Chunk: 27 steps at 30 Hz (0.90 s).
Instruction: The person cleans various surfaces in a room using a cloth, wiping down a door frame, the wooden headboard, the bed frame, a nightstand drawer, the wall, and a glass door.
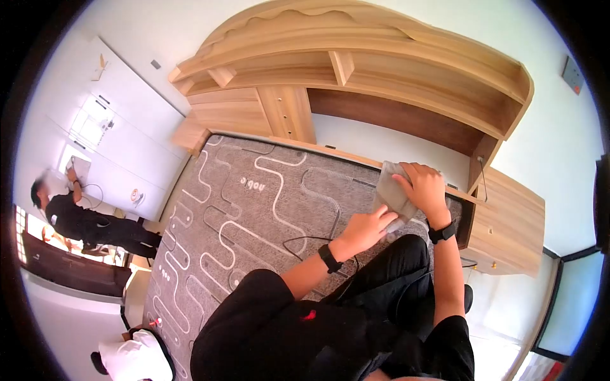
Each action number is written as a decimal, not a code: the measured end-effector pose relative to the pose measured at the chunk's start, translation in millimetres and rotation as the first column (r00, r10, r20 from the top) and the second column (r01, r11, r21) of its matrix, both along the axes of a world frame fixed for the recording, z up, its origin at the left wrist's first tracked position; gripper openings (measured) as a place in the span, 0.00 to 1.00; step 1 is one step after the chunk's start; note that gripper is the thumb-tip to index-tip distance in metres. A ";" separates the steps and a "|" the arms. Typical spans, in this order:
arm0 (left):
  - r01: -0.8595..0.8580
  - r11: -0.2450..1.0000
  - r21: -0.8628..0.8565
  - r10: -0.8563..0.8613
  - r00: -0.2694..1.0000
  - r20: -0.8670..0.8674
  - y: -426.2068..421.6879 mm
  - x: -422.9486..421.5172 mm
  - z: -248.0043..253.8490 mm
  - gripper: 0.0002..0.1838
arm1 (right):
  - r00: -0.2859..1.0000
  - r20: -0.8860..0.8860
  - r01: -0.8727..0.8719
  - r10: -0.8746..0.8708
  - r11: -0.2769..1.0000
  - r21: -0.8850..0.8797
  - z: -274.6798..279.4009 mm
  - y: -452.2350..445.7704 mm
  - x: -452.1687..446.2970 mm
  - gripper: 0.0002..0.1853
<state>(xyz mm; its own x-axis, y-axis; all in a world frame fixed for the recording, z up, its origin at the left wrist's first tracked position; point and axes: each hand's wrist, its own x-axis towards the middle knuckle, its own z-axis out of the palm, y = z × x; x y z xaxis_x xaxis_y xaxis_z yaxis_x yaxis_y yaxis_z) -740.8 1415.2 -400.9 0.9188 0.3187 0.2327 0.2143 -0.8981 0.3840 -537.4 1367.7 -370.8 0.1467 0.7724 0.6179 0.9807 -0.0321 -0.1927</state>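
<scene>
A grey cloth [395,198] is bunched over the edge of the bed frame near the headboard. My right hand [422,187] grips its upper right part, with the fingers curled around it. My left hand [365,231] pinches the lower left edge of the cloth, thumb and fingers pressed together. Both wrists wear black bands. Beneath my hands lies the grey mattress [248,209], patterned with winding pale lines. A thin dark cable [305,239] runs across it close to my left wrist.
A wooden headboard with shelves [343,63] stands at the head of the bed, with a bedside cabinet [508,219] to the right. At left, another person [82,219] in black holds a cloth against white wardrobe doors [143,136]. A white bundle [136,359] lies at bottom left.
</scene>
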 end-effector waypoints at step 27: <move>-0.003 0.372 -0.928 0.657 0.708 0.261 19.1 76.3 36.5 0.12 | 0.950 -0.309 0.132 -0.055 0.964 0.233 1.5 4.4 -8.9 0.11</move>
